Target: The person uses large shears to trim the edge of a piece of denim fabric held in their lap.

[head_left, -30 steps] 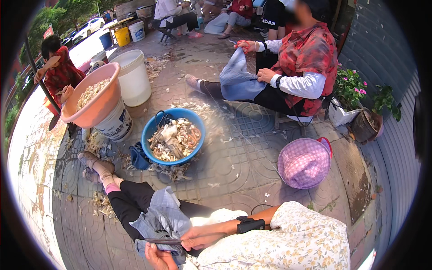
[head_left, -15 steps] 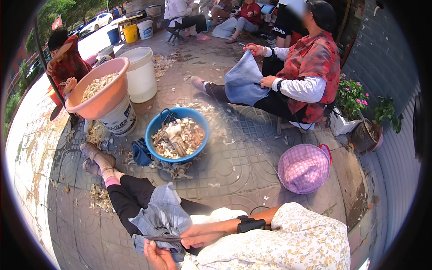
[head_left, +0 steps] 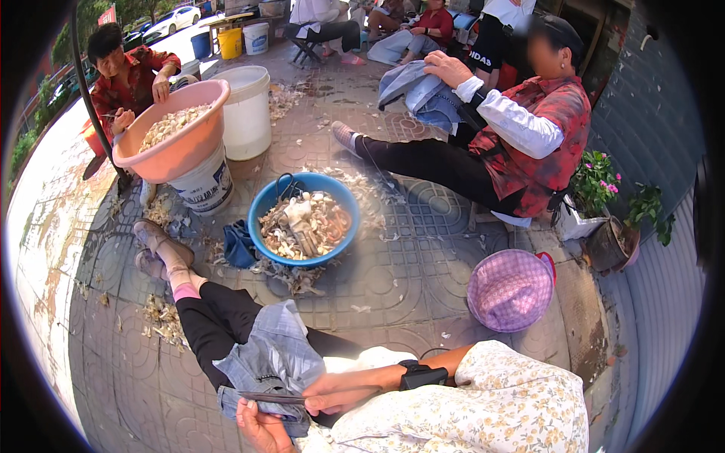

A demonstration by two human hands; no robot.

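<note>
Across my lap lies a faded grey-blue denim cloth [head_left: 276,351] with ragged edges. My right hand [head_left: 343,391], coming from the right, is closed around a long thin dark tool [head_left: 272,398]; its exact kind is unclear. The tool's far end points left over the cloth's near edge. Below that end, my left hand [head_left: 264,429] has its fingers curled up to the cloth edge and tool; what they pinch is hidden. A black band with a dark device [head_left: 423,375] sits on my right wrist.
Ahead stands a blue basin [head_left: 343,245] of peeled garlic and skins. Behind it, a pink basin [head_left: 208,121] rests on a bucket beside a white bucket [head_left: 249,113]. A checked purple hat [head_left: 510,291] lies right. A co-worker [head_left: 547,128] sits beyond, lifting denim [head_left: 423,94].
My hands, the dark tool and the cloth stay nearly in place. The co-worker at right has raised the denim, and the person at left has leaned up with a hand on the pink basin.
</note>
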